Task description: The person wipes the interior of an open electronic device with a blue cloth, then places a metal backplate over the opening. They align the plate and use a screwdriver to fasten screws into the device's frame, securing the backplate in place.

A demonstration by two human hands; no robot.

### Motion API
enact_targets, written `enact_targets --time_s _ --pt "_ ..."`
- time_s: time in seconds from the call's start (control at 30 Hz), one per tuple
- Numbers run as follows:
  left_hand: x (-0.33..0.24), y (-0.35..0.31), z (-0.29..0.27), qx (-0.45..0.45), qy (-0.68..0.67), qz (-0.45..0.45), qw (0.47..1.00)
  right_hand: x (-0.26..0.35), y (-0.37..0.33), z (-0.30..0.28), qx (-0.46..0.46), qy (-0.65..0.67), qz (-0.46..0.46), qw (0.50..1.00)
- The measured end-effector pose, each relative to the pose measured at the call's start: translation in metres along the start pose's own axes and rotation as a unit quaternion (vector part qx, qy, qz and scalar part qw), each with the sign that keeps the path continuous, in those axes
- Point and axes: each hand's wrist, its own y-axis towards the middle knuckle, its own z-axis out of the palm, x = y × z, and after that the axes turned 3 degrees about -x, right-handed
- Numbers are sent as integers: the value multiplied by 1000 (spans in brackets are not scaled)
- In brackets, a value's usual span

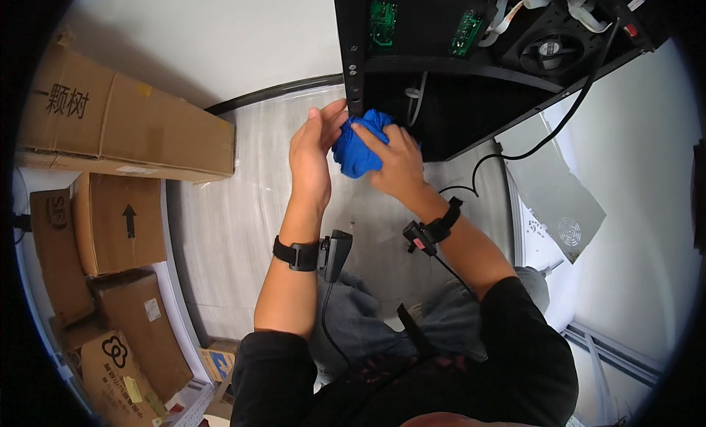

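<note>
The right hand (401, 162) clasped a blue cloth (353, 156), its index finger stretched across it, at a corner of the black cabinet (423, 31). The left hand (312, 159), unclenched with fingers extended, was just beside the cloth.

- The gap between the left hand (311, 155) and the right hand (401, 164) is taken up by the blue cloth (356, 151).
- Forward reach is limited by the frame of the black cabinet (460, 122).
- Leftward, room is left over the floor (257, 192), bounded by the large cardboard box (158, 122).
- Rightward, the way is crossed by the black cable (566, 122).
- Between the forearms (298, 221), passage is narrowed by 2 wrist-worn devices (337, 253).
</note>
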Motion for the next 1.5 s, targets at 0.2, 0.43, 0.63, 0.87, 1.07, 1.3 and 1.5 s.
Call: enact_targets --time_s 0.2,0.43,0.63,0.87,1.07,1.3,1.5 --pt "13 4 0 6 59 -39 997 -19 -5 12 29 -20 -31 999" --pt "9 2 6 1 91 -46 995 -54 -40 58 146 -61 -10 987" --pt "13 -1 8 -4 125 -19 992 -53 -57 76 202 -50 60 976" --pt "17 -1 1 111 297 -121 941 -64 -63 59 254 17 182 950" --pt "14 -14 43 238 266 -107 928 -53 -25 -75 297 130 147 934" --pt "-13 -29 102 511 81 -81 852 -46 -40 -288 207 98 103 968" --pt "6 -81 208 672 56 -117 729 -70 -107 -394 -92 95 282 950"
